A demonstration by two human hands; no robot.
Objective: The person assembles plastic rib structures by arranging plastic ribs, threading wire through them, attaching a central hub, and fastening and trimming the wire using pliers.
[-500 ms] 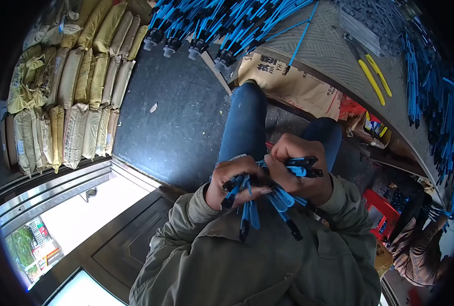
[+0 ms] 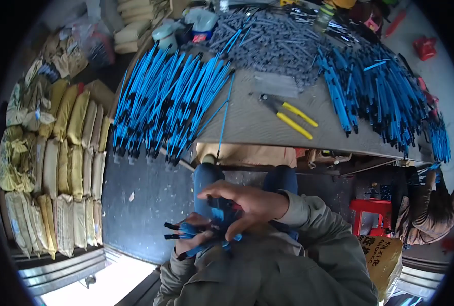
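Note:
My left hand [image 2: 202, 230] is closed around a bundle of short blue plastic strips with black ends [image 2: 187, 232], low over my lap. The strips poke out on both sides of the fist, and some are smeared by motion. Just to the right, my right hand [image 2: 255, 203] has its fingers and thumb spread apart around the bundle's other side. I see nothing gripped in it, though blur hides where it meets the strips. On the table ahead lies yellow-handled pliers [image 2: 294, 122], jaws toward the far left.
The table [image 2: 247, 115] carries long blue rods with black ends [image 2: 171, 97], a heap of small grey parts [image 2: 267, 43] and blue strips [image 2: 385, 97]. Stacked sacks [image 2: 58, 168] stand at left. A red stool [image 2: 370, 217] and another person [image 2: 431, 209] are at right.
My view has tilted up, bringing more of the table in. The right hand has opened and come off its grip; the left hand still holds the strips.

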